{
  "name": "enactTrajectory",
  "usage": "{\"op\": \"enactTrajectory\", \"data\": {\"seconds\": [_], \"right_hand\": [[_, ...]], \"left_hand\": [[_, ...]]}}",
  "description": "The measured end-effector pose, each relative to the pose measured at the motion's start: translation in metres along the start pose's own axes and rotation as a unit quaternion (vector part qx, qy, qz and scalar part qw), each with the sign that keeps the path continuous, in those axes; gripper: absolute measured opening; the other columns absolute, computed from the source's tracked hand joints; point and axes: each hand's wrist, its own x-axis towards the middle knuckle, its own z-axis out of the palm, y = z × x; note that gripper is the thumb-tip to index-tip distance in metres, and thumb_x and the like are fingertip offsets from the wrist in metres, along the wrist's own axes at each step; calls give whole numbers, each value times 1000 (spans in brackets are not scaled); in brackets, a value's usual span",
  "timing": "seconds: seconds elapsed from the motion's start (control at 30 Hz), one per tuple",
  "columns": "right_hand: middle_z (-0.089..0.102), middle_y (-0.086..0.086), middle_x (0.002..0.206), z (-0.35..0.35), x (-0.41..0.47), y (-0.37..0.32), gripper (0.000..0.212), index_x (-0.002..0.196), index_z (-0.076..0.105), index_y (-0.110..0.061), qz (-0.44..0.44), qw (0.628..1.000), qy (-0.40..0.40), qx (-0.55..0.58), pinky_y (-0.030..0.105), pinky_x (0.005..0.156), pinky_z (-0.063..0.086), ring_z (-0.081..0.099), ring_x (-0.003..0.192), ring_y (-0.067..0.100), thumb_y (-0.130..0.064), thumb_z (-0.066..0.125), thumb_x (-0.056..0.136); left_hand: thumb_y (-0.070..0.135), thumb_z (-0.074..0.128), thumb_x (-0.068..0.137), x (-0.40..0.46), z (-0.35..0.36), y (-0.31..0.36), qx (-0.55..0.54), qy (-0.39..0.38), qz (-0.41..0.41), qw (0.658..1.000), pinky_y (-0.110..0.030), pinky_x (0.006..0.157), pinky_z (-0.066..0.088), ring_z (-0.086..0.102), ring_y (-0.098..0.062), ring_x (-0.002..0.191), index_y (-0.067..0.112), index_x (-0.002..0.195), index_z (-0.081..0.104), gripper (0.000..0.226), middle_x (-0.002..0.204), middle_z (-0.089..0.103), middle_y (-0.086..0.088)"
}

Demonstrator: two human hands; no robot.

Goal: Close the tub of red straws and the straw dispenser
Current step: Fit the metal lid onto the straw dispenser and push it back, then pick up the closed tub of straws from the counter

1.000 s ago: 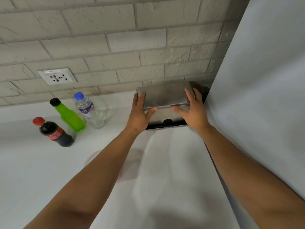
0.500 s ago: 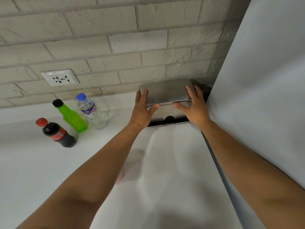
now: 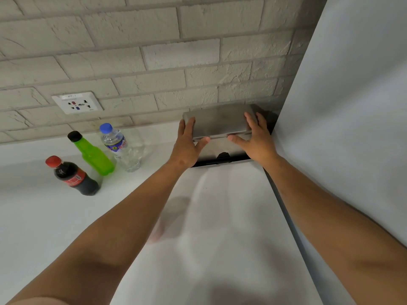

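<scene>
A steel straw dispenser (image 3: pixel 219 122) stands on the white counter against the brick wall, in the corner beside a tall white panel. Its flat lid lies down on the body, with a thin seam showing along the front. My left hand (image 3: pixel 187 144) grips the lid's left end, thumb under the front edge. My right hand (image 3: pixel 256 139) grips the lid's right end the same way. A dark slot (image 3: pixel 222 156) shows at the dispenser's base. No tub of red straws is in view.
Three bottles stand to the left: a cola bottle (image 3: pixel 72 176), a green bottle (image 3: pixel 91 154) and a clear water bottle (image 3: pixel 122 148). A wall socket (image 3: pixel 77 103) sits above them. The white panel (image 3: pixel 352 128) closes off the right side.
Both hands have stayed on the dispenser lid. The view has shifted slightly; the lid sits at about the same height as before.
</scene>
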Motion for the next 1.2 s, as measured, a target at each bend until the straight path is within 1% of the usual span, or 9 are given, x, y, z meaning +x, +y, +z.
{"op": "enactTrajectory", "data": {"seconds": [0.07, 0.17, 0.27, 0.37, 0.5, 0.6, 0.8, 1.0, 1.2], "right_hand": [[5, 6, 175, -4, -4, -3, 103, 165, 15, -35, 14, 999, -6, -32, 53, 124, 30, 18, 158, 38, -79, 61, 83], [9, 14, 174, -9, -22, -9, 95, 165, 20, -25, 16, 996, 35, -80, 56, 124, 27, 16, 158, 41, -67, 63, 91], [24, 18, 170, -13, -56, -15, 75, 159, 41, -16, -14, 996, 83, -40, 55, 120, 34, 26, 155, 40, -44, 70, 96], [39, 11, 164, -13, -94, -18, 59, 149, 54, -13, -41, 996, 67, 40, 44, 119, 40, 38, 151, 28, -33, 72, 96], [61, -8, 142, -11, -146, -20, 47, 141, 61, -24, -62, 994, -17, 86, 25, 106, 46, 59, 126, 4, -39, 68, 97], [63, -22, 132, -9, -185, -22, 42, 137, 63, -32, -46, 987, -80, 132, 20, 100, 50, 61, 111, -15, -42, 67, 96], [66, -28, 129, -10, -248, -32, 40, 133, 65, -37, -44, 975, -130, 175, 15, 99, 46, 65, 113, -6, -47, 64, 94], [65, -31, 129, -15, -297, -49, 39, 132, 63, -43, -65, 969, -152, 183, 15, 97, 46, 63, 117, -7, -52, 62, 94], [63, -34, 130, 0, -323, -70, 45, 134, 60, -46, -78, 965, -164, 187, 13, 96, 45, 62, 117, -8, -60, 57, 91]], "left_hand": [[56, 60, 99, -3, -6, 2, 33, -18, -6, 999, -34, 112, 40, 44, -28, 148, 32, 166, 7, 89, 175, -3, -2], [55, 59, 99, -17, -18, 1, 71, -25, -15, 997, -31, 110, 37, 37, -26, 152, 33, 166, 2, 90, 176, -2, -2], [46, 62, 100, -43, -34, 3, 100, -7, 27, 995, -26, 111, 30, 36, -26, 152, 26, 163, 24, 77, 172, 22, -6], [39, 65, 99, -76, -46, 9, 100, 1, 83, 992, -24, 108, 38, 53, -23, 137, 21, 150, 51, 56, 152, 54, -4], [39, 66, 100, -124, -55, 17, 80, -43, 120, 989, -30, 103, 50, 63, -12, 119, 25, 139, 61, 41, 135, 66, 5], [41, 66, 99, -161, -57, 22, 43, -56, 111, 991, -29, 102, 52, 65, -5, 114, 28, 137, 64, 40, 132, 67, 12], [33, 70, 98, -242, -59, 27, -10, -41, 80, 996, -21, 99, 50, 67, -2, 112, 28, 130, 68, 33, 129, 68, 17], [37, 68, 98, -311, -71, 14, -20, -19, 43, 999, -3, 94, 42, 63, 8, 114, 28, 129, 69, 32, 127, 65, 29], [43, 66, 98, -342, -90, -15, -22, 16, 7, 1000, -17, 100, 49, 65, 2, 115, 30, 132, 68, 36, 127, 69, 23]]}}
